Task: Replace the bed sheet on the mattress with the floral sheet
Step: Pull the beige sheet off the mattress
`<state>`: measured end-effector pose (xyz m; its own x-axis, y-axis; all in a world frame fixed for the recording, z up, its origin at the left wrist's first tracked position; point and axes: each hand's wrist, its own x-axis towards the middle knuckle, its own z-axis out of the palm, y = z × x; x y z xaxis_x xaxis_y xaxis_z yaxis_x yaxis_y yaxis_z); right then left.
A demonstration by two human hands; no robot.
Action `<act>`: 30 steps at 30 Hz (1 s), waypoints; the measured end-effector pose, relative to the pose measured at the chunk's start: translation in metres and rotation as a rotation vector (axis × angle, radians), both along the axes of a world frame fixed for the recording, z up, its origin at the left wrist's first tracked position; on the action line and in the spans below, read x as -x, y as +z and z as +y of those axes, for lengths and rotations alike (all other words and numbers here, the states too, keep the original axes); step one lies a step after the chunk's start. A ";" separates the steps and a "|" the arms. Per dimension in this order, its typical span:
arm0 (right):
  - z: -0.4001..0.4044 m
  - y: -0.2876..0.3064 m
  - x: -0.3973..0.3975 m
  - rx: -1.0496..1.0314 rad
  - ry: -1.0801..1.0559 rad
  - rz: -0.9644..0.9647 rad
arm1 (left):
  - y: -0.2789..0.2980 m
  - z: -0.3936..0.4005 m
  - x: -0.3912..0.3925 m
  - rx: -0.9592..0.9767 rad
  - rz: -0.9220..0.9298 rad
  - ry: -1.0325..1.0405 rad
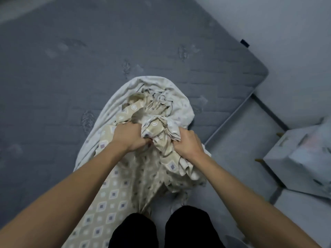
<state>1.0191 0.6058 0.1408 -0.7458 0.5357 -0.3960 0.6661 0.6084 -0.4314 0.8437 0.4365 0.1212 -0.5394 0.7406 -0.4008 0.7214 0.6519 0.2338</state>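
Note:
A bare grey quilted mattress [89, 59] fills the upper left of the head view. A beige bed sheet [114, 192] with a diamond pattern is bunched into a heap at the mattress's near edge, its pale underside [157, 86] turned outward. My left hand [130, 138] grips a fistful of the bunched sheet. Close beside it, my right hand [186, 142] grips another twisted fold. Part of the sheet hangs down toward my legs. No floral sheet is visible.
The mattress corner [263, 70] lies at the right, close to a pale wall [286, 24]. A grey tiled floor [238, 145] runs along the right side. A white box [295, 158] stands on the floor at the far right. My dark trouser legs [161, 230] are at the bottom.

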 end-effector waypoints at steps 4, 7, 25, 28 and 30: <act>0.017 -0.001 0.067 -0.102 0.106 0.022 | -0.002 -0.017 0.029 -0.041 0.016 0.165; 0.033 -0.053 0.102 -0.154 0.207 -0.012 | -0.036 -0.014 0.041 -0.002 -0.004 0.267; 0.100 -0.270 0.154 0.420 0.186 -0.159 | -0.222 -0.014 0.145 0.268 -0.289 0.578; 0.086 -0.275 0.148 0.444 0.256 -0.143 | -0.233 -0.018 0.123 0.273 -0.302 0.607; 0.078 -0.272 0.145 0.475 0.263 -0.129 | -0.232 -0.024 0.112 0.242 -0.259 0.607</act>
